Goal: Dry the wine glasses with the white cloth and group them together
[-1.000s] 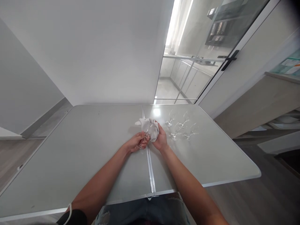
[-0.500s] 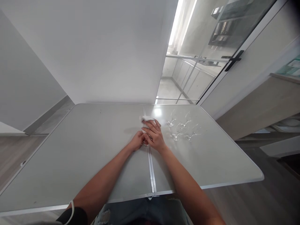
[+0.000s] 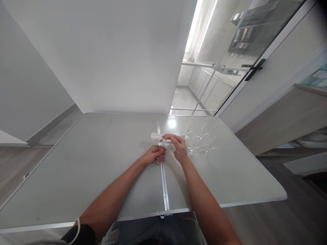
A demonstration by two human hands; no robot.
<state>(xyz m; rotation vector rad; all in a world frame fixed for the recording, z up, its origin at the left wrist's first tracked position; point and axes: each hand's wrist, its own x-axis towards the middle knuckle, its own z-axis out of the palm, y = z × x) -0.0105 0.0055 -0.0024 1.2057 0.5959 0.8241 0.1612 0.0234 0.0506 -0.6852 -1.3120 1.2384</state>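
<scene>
A clear stemmed glass [image 3: 169, 146] is tilted above the table's middle seam, its bowl up to the right and its foot low to the left. My left hand [image 3: 154, 154] is closed round the stem. With bent fingers my right hand [image 3: 176, 143] presses a white cloth [image 3: 156, 137] to the far side of the bowl, the thumb on the near side. Part of the cloth sticks out to the left of the bowl. Just right of my right hand, several clear stemmed glasses [image 3: 191, 150] stand grouped on the table.
The pale grey table [image 3: 84, 170] has a metal seam [image 3: 165, 190] down its middle and a metal edge. A white wall [image 3: 122, 61] rises behind it. At the right back is a glazed door with a black handle [image 3: 255, 69], beside a wooden shelf unit [image 3: 283, 112].
The held glass has turned so its bowl shows, tilted to the right. My right hand has shifted right and a little down round the bowl, with the cloth. My left hand stays at the stem.
</scene>
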